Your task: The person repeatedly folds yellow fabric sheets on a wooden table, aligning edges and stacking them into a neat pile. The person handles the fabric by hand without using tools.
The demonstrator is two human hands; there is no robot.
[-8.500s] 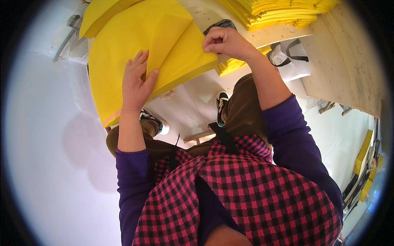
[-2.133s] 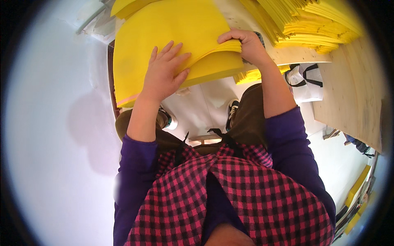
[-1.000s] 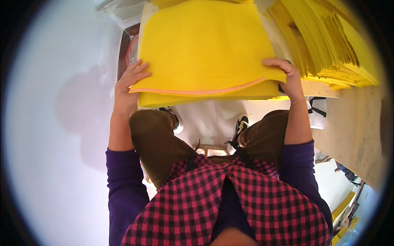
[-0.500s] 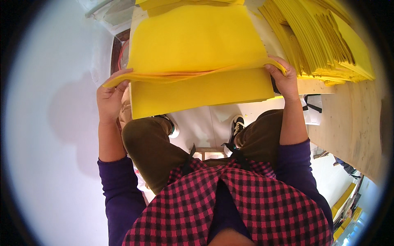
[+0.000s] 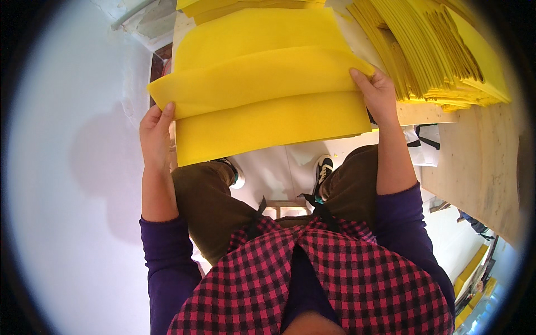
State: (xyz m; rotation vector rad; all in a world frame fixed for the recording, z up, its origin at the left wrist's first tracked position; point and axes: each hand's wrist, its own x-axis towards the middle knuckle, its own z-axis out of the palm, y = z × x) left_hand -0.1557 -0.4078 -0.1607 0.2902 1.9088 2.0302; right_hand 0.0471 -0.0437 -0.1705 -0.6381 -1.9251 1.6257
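Observation:
Between my two hands stretches a folded band of yellow fabric-like sheet, its flat face turned up toward me. My left hand pinches the band's lower left corner, thumb on top. At the right end my right hand grips the other corner, thumb over it and the fingers underneath, mostly hidden. Below and beyond the band lie flat yellow sheets on the table, their near edge hanging toward my knees. Whether the band is joined to the sheet under it I cannot tell.
At the right a tall pile of folded yellow pieces stands on the wooden table. More yellow sheets lie at the far edge. A white wall runs along my left. My knees are below the near edge.
The band has turned from edge-on to flat face up and lies farther from me. My left hand has shifted slightly right and down, my right hand slightly left and up.

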